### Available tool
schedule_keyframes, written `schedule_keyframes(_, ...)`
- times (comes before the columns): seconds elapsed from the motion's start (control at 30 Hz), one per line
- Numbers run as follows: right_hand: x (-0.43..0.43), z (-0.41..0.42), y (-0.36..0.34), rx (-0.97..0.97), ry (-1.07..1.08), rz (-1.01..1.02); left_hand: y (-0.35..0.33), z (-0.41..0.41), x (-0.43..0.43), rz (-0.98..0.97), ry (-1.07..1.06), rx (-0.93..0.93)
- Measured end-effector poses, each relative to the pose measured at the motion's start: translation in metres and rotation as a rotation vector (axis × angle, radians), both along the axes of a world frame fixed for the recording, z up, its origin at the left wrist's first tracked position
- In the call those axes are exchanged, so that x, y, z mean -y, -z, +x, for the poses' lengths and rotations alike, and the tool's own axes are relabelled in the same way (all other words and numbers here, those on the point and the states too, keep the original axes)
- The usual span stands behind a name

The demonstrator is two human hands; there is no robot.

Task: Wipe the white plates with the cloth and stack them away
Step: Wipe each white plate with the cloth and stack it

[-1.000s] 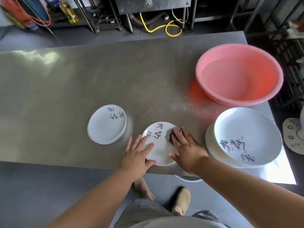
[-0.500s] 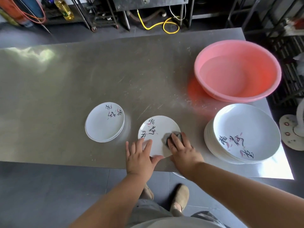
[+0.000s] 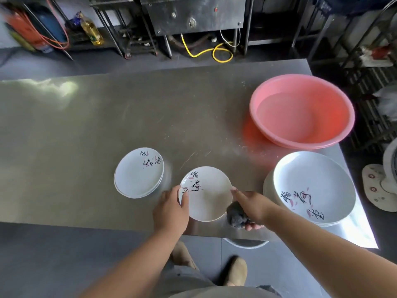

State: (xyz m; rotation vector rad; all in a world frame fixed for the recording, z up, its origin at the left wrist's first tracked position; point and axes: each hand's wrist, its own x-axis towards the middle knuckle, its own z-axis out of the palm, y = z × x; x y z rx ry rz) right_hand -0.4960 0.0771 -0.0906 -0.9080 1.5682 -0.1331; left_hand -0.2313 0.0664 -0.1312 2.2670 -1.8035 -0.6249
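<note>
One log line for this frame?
left hand: grips small plate at left rim | right hand: holds dark cloth, forefinger on plate's right rim | small stack: left of plate | large stack: right

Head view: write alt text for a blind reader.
The left hand grips a small white plate by its rim; the right hand holds a dark cloth at the opposite rim. On the steel table: a small-plate stack left, a larger stack right, a pink basin behind.

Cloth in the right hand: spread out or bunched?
Bunched. The dark cloth is a rounded wad gripped under the right hand, whose lower fingers curl round it; no flat part shows.
</note>
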Motion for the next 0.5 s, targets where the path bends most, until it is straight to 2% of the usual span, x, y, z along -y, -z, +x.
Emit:
schedule_keyframes(0.07,0.007,0.006,0.003,-0.103,-0.025,0.108,-0.009,0.0,0.023,0.234,-0.141,-0.178)
schedule_keyframes(0.13,0.012,0.016,0.005,-0.107,-0.015,0.187,-0.018,-0.004,0.039,0.493,-0.279,-0.345)
schedule_keyframes(0.23,0.02,0.026,0.011,-0.075,-0.069,0.17,-0.034,-0.008,0.049,0.726,-0.454,-0.505)
schedule_keyframes(0.37,0.027,0.024,0.007,-0.022,0.016,0.064,-0.054,-0.009,0.061,0.779,-0.535,-0.765)
schedule_keyframes(0.43,0.023,0.017,0.003,-0.012,0.006,-0.093,-0.063,-0.01,0.063,0.702,-0.619,-0.962)
schedule_keyframes(0.5,0.019,0.011,-0.006,-0.078,-0.032,-0.336,-0.077,-0.01,0.067,0.637,-0.715,-1.201)
